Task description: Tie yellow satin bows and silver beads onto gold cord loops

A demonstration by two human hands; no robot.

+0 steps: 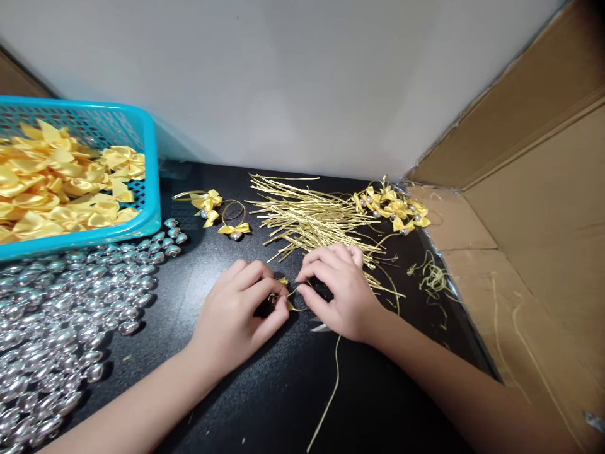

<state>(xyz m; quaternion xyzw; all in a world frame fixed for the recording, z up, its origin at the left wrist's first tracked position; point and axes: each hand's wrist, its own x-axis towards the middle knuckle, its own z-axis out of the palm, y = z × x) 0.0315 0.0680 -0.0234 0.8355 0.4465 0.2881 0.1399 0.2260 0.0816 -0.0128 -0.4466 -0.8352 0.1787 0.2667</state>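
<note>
My left hand (250,302) is closed in a pinch around a small yellow ribbon bow (283,281), mostly covered by the fingers. My right hand (338,290) pinches a thin gold cord (293,292) that runs from the bow, with thumb and forefinger close together. Both hands are just above the black tabletop, fingertips a short way apart. Pointed metal blade tips (320,326), apparently of scissors, poke out from under my right hand. One long strand of gold cord (331,391) trails down the table below that hand.
A turquoise basket (154,170) of yellow bows stands at left, with many shiny silver beads (70,315) spread before it. Cut gold cords (307,211) lie behind my hands. Finished bow loops (234,230) and a bow cluster (392,208) lie near them. Cardboard (534,189) borders the right.
</note>
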